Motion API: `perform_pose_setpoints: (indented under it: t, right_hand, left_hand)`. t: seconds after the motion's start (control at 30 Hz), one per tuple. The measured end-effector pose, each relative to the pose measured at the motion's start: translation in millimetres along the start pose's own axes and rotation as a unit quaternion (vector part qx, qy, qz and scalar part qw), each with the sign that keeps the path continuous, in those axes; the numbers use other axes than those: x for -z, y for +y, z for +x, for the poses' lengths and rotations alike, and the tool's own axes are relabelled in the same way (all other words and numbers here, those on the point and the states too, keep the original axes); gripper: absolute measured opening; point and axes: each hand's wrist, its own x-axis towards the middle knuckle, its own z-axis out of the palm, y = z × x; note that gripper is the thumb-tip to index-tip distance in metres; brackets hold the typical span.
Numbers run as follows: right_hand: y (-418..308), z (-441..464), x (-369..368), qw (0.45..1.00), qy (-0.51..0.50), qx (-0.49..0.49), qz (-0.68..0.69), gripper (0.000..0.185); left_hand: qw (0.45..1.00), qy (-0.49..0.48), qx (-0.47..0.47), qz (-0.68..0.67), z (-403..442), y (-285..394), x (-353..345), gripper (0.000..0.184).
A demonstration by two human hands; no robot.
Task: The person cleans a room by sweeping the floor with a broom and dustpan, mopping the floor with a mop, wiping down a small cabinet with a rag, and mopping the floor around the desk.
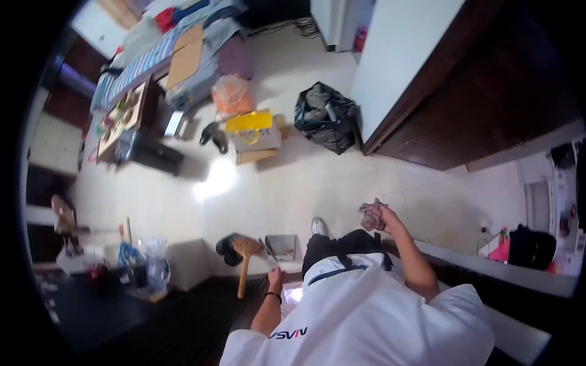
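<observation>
My right hand (387, 218) is closed around a crumpled brownish-pink cloth (372, 215), held out over the floor to the right of my legs. At my left side, my left hand (276, 278) hangs low with a dark beaded bracelet on the wrist. Its fingers look curled, and anything inside them is hidden. Just left of that hand is a straw hand broom (245, 249) with a wooden handle. A grey dustpan-like container (282, 246) is on the floor slightly ahead of the hand, apart from it.
A black bag (325, 116) full of things stands by the dark wooden door (482, 91). Ahead are a yellow-and-white box (253, 131), an orange plastic bag (232, 97) and dark shoes (213, 137). A cluttered bed (137, 76) and a dark table (91, 311) stand left.
</observation>
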Motion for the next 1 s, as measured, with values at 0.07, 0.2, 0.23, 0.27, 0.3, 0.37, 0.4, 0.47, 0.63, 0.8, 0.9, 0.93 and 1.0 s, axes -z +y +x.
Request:
perform_pose_setpoints:
  t: [0.07, 0.2, 0.23, 0.27, 0.3, 0.37, 0.4, 0.47, 0.63, 0.8, 0.9, 0.93, 1.0]
  right_hand:
    - [-27, -13, -25, 0.999, 0.034, 0.019, 0.019, 0.030]
    - [-44, 4, -47, 0.979, 0.002, 0.074, 0.189, 0.037]
    - [-54, -1, -63, 0.969, -0.050, 0.069, 0.231, 0.037]
    - [-67, -10, -76, 0.974, -0.048, 0.065, 0.211, 0.038]
    - [-82, -17, -92, 0.979, -0.055, 0.060, 0.185, 0.039]
    - [-97, -6, -111, 0.988, -0.036, 0.058, 0.136, 0.044]
    - [-99, 11, -116, 0.986, -0.064, 0.060, 0.143, 0.043]
    - [-124, 24, -117, 0.975, -0.200, 0.018, 0.095, 0.042]
    - [-182, 48, -172, 0.962, -0.272, 0.002, 0.011, 0.039]
    - [-243, 110, -222, 0.930, -0.284, 0.055, -0.226, 0.038]
    - [-280, 164, -254, 0.921, -0.301, 0.023, -0.247, 0.038]
    - [-296, 176, -267, 0.930, -0.279, 0.016, -0.237, 0.041]
    - [-321, 215, -286, 0.943, -0.271, 0.016, -0.192, 0.053]
  left_hand:
    - [0.988, -0.043, -0.141, 0.035, 22, 70, -43, 0.022]
    - [0.939, -0.172, -0.263, 0.140, -8, 196, -134, 0.026]
    - [0.922, -0.213, -0.283, 0.155, -29, 222, -158, 0.028]
    - [0.903, -0.270, -0.284, 0.174, -46, 238, -183, 0.032]
    - [0.883, -0.320, -0.290, 0.186, -61, 252, -208, 0.036]
    - [0.800, -0.335, -0.430, 0.250, -92, 269, -256, 0.046]
    - [0.806, -0.322, -0.432, 0.243, -92, 272, -275, 0.046]
    - [0.770, -0.338, -0.495, 0.218, -95, 289, -310, 0.049]
    - [0.886, -0.400, -0.210, -0.101, -125, 380, -326, 0.041]
    - [0.829, -0.432, -0.169, -0.312, -88, 470, -305, 0.054]
    - [0.845, -0.361, -0.191, -0.345, -59, 530, -300, 0.053]
    - [0.870, -0.289, -0.201, -0.345, -51, 554, -297, 0.053]
    - [0.888, -0.296, -0.218, -0.276, -9, 590, -299, 0.053]
